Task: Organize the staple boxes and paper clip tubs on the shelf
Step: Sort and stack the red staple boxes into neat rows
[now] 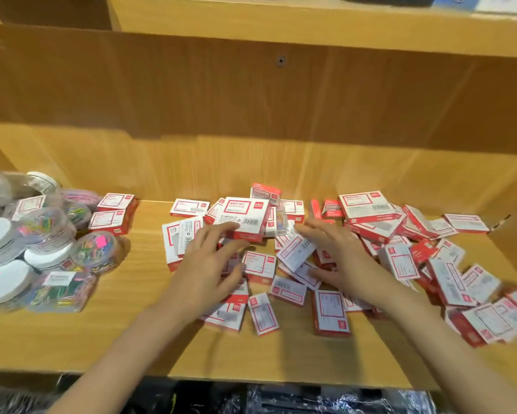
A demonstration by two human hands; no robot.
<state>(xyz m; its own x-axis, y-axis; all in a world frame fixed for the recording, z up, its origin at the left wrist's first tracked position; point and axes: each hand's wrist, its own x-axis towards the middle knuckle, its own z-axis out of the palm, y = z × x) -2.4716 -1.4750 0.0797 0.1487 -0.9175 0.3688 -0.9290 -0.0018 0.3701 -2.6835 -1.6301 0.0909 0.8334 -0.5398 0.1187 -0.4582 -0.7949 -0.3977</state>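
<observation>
Many small red-and-white staple boxes lie scattered in a loose heap across the middle and right of the wooden shelf. A larger staple box sits on top of the heap's left side. My left hand reaches in with straight, spread fingers, its fingertips touching the lower left of that larger box. My right hand is spread over the heap's middle, and a tilted small box leans between its thumb and fingers. Clear paper clip tubs with white lids are bunched at the shelf's left end.
Two staple boxes are stacked beside the tubs. The shelf's back panel rises behind the heap, with another shelf board above. A side wall closes the right end. Dark packaged goods lie below the front edge.
</observation>
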